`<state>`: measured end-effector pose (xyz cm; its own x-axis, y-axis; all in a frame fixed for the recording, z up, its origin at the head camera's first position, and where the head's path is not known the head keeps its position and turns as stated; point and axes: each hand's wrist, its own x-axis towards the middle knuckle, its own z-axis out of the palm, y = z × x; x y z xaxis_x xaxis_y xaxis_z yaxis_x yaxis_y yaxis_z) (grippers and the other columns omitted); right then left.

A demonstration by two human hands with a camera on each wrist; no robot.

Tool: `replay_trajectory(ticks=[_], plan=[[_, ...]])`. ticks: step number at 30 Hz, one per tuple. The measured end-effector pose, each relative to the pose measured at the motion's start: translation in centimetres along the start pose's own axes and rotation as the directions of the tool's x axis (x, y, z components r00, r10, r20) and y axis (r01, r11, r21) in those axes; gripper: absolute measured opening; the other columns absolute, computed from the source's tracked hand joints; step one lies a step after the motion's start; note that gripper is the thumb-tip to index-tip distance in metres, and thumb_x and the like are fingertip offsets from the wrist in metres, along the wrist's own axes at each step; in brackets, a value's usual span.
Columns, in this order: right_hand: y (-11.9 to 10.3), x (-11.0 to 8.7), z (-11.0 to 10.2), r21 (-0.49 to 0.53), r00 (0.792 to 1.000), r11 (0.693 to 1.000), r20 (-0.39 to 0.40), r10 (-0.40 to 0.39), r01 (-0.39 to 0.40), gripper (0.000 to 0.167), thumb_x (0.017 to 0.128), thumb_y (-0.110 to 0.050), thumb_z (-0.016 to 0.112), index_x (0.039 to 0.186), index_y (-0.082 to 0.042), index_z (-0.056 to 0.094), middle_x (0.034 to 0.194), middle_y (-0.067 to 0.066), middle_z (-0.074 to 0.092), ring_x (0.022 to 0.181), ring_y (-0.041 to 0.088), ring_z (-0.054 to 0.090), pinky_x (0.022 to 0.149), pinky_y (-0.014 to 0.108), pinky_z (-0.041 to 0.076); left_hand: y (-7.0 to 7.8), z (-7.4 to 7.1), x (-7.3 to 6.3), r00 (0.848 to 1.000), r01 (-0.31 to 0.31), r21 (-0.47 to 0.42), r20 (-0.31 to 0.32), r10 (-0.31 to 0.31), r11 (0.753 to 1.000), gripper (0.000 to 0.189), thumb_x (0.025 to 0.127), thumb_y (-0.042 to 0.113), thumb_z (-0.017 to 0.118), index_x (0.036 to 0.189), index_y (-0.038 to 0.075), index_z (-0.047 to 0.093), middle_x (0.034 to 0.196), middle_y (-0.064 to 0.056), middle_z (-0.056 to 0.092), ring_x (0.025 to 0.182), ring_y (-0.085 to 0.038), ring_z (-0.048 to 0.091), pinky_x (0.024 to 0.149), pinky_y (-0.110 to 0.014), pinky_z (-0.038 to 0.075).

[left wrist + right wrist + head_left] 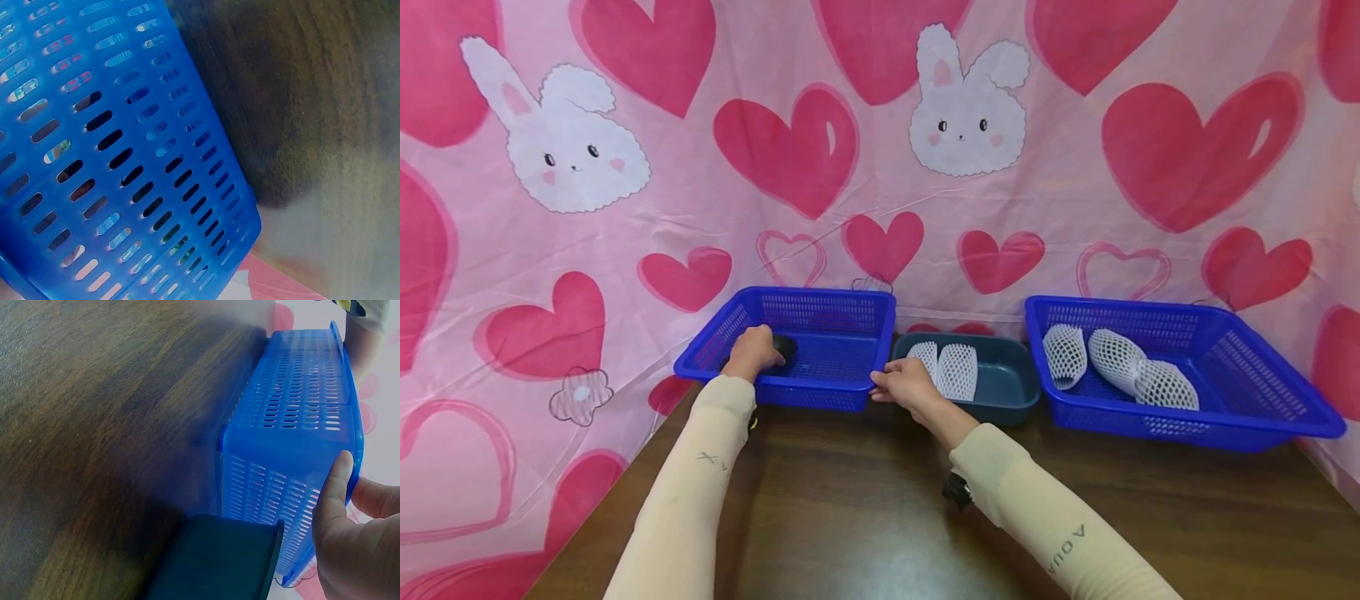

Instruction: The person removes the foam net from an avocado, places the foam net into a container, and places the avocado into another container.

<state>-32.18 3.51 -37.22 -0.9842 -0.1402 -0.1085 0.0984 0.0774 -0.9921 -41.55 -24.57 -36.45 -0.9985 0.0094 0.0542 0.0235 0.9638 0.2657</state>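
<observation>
Grips a dark rounded object with the left hand, inside the left blue basket, toward the basket's left end, with thumb against it and fingers bent over it; cannot tell their full reach round it. Pinches the same basket's rim between thumb and fingers of the right hand at the near right corner. Wears pale sleeves on both arms. Has on the brown desk, just right of this basket, a dark green tub with two white foam-netted pieces side by side in its left half. Has three more in the right blue basket, grouped toward its left side. Faces a pink cloth printed with hearts and rabbits.
</observation>
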Motion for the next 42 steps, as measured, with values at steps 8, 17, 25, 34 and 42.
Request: replay_trajectory(ticks=[8, 17, 25, 34, 42], plan=[[0.0, 0.0, 0.07, 0.01, 1.0, 1.0, -0.002, -0.014, 0.014, 0.019, 0.096, 0.0, 0.058, 0.106, 0.016, 0.061, 0.083, 0.017, 0.066, 0.069, 0.02, 0.067, 0.066, 0.028, 0.056, 0.02, 0.08, -0.07, 0.999, -0.012, 0.015, 0.04, 0.012, 1.0, 0.044, 0.075, 0.018, 0.08, 0.103, -0.01, 0.061, 0.105, -0.032, 0.061, 0.094, -0.044, 0.06, 0.081, -0.055, 0.048], [0.04, 0.04, -0.04, -0.006, 1.0, 1.0, 0.001, -0.009, 0.009, 0.02, 0.096, -0.002, 0.058, 0.106, 0.016, 0.062, 0.085, 0.018, 0.067, 0.072, 0.022, 0.068, 0.068, 0.029, 0.056, 0.1, 0.14, -0.01, 0.996, -0.025, 0.04, 0.085, 0.022, 0.999, 0.039, 0.075, 0.013, 0.08, 0.102, -0.01, 0.063, 0.103, -0.029, 0.062, 0.09, -0.041, 0.06, 0.081, -0.053, 0.048], [-0.02, 0.11, 0.05, -0.009, 1.0, 1.0, 0.006, 0.003, -0.003, 0.02, 0.096, -0.002, 0.058, 0.106, 0.015, 0.062, 0.086, 0.018, 0.068, 0.08, 0.029, 0.069, 0.068, 0.029, 0.056, 0.02, -0.02, -0.21, 0.996, -0.032, 0.034, 0.083, 0.03, 0.999, 0.039, 0.076, 0.013, 0.079, 0.102, -0.01, 0.061, 0.102, -0.029, 0.062, 0.088, -0.04, 0.059, 0.081, -0.054, 0.048], [-0.25, -0.04, -0.01, -0.011, 1.0, 1.0, -0.002, 0.008, -0.008, 0.024, 0.096, -0.003, 0.059, 0.111, 0.016, 0.06, 0.088, 0.018, 0.068, 0.086, 0.034, 0.069, 0.068, 0.028, 0.056, -0.1, 0.24, 0.17, 0.996, -0.052, 0.028, 0.078, 0.05, 0.998, 0.037, 0.076, 0.018, 0.08, 0.097, -0.008, 0.063, 0.096, -0.025, 0.063, 0.084, -0.037, 0.059, 0.079, -0.052, 0.048], [-0.27, -0.08, -0.03, 0.0, 1.0, 1.0, 0.0, 0.006, -0.006, 0.026, 0.096, -0.002, 0.059, 0.114, 0.016, 0.058, 0.09, 0.02, 0.068, 0.075, 0.024, 0.069, 0.068, 0.028, 0.056, -0.3, 0.06, 0.48, 0.994, -0.067, 0.01, 0.085, 0.065, 0.998, 0.034, 0.076, 0.021, 0.081, 0.086, -0.005, 0.063, 0.09, -0.022, 0.064, 0.082, -0.035, 0.058, 0.078, -0.05, 0.047]])
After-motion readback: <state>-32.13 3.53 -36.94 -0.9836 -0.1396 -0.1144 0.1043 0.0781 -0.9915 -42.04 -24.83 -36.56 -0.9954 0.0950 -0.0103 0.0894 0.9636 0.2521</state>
